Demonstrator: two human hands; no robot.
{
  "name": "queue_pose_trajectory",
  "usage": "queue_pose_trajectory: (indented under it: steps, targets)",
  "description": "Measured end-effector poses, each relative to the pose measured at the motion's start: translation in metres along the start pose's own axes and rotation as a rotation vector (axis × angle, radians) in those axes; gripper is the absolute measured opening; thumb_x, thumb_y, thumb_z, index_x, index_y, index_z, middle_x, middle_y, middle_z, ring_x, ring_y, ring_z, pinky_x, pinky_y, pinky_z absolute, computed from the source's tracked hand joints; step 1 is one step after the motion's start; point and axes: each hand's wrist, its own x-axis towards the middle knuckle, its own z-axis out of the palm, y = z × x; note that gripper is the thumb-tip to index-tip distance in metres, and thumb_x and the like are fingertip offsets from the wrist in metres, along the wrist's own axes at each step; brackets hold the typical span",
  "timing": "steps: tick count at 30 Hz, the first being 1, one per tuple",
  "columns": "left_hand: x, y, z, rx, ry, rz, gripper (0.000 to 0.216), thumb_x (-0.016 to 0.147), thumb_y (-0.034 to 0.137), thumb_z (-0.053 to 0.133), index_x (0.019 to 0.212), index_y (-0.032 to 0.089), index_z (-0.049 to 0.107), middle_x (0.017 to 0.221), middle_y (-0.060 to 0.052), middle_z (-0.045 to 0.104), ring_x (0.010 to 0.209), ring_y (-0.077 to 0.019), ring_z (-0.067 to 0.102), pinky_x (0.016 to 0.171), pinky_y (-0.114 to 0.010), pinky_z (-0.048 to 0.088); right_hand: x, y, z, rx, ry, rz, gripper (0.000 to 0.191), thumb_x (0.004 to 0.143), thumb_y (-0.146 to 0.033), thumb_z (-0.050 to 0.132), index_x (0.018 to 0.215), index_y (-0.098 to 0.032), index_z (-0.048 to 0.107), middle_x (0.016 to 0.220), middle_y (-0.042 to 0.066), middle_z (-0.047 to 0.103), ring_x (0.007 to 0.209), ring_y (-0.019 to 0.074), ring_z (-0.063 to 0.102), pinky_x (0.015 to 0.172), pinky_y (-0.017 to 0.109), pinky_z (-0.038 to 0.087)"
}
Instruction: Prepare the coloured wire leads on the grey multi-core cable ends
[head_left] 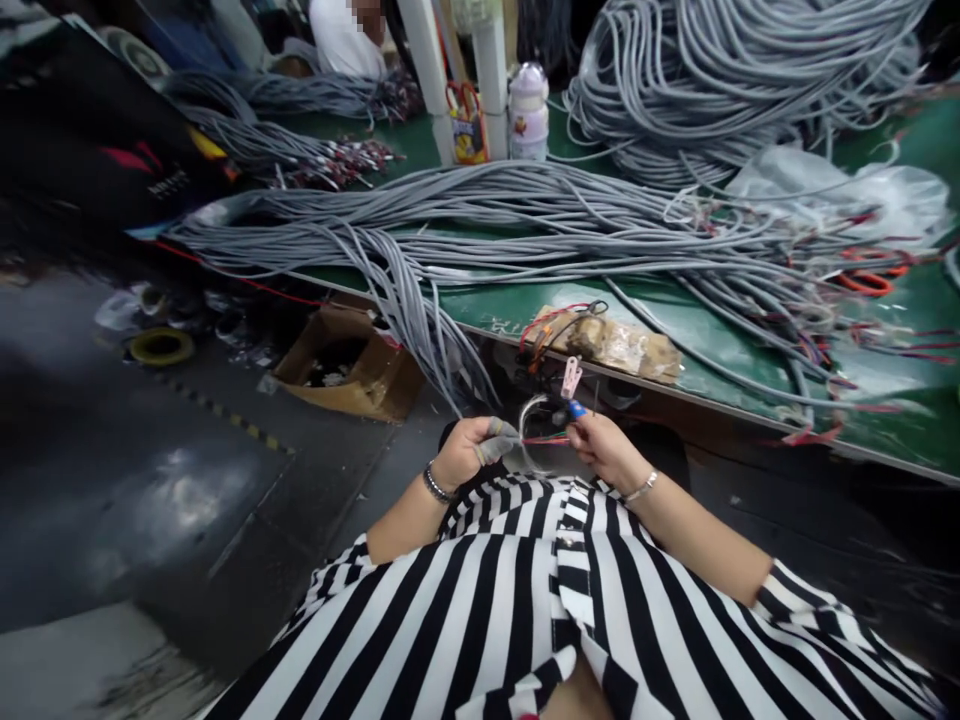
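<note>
In front of the striped shirt, my left hand [474,450] is closed in a pinch, with grey coverings on its fingertips. It holds the end of a cable whose thin red and green wires [546,440] stretch across to my right hand [609,448]. A loop of pale loose strands [529,408] rises beside the left fingertips. My right hand is closed around the far end of the wires. Something blue [576,409] shows at its fingertips; whether it is a finger covering or a tool I cannot tell. Just above stands a pink clip [571,377] at the bench edge.
Long bundles of grey cable [480,205] lie across the green bench [495,305], some hanging over its front edge. A large cable coil [750,80], a bottle [529,115] and orange-handled scissors [870,272] are on it. Below stands a cardboard box [352,365]. A person [345,40] is behind.
</note>
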Motion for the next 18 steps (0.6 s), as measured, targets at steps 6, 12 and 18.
queue_pose_trajectory:
  steps: [6, 12, 18]
  targets:
    - [0.01, 0.014, -0.003, 0.026, 0.064, 0.109, 0.029, 0.067, 0.04, 0.079, 0.077, 0.014, 0.073, 0.054, -0.001, 0.059, 0.045, -0.0066, 0.043, 0.044, -0.019, 0.035, 0.003, 0.0, -0.027, -0.095, 0.007, -0.124, 0.056, 0.071, -0.072, 0.059, 0.056, -0.019, 0.048, 0.044, -0.005, 0.036, 0.039, 0.0043, 0.015, 0.036, 0.022, 0.01]
    - [0.031, 0.036, 0.008, 0.063, 0.082, 0.289, 0.03, 0.074, 0.042, 0.073, 0.083, 0.014, 0.074, 0.064, -0.004, 0.065, 0.047, -0.0074, 0.047, 0.044, -0.02, 0.037, 0.004, -0.021, -0.02, -0.033, -0.01, -0.223, 0.05, 0.072, -0.068, 0.062, 0.07, -0.018, 0.056, 0.059, 0.0, 0.053, 0.044, 0.0054, 0.025, 0.038, 0.02, 0.013]
    - [0.061, 0.039, 0.02, 0.137, 0.037, 0.282, 0.029, 0.076, 0.042, 0.072, 0.08, 0.013, 0.071, 0.055, 0.0, 0.057, 0.044, -0.0067, 0.044, 0.044, -0.019, 0.035, 0.008, -0.037, -0.002, -0.049, -0.173, -0.192, 0.043, 0.078, -0.058, 0.06, 0.073, -0.016, 0.061, 0.053, -0.003, 0.044, 0.044, 0.0054, 0.021, 0.04, 0.021, 0.011]
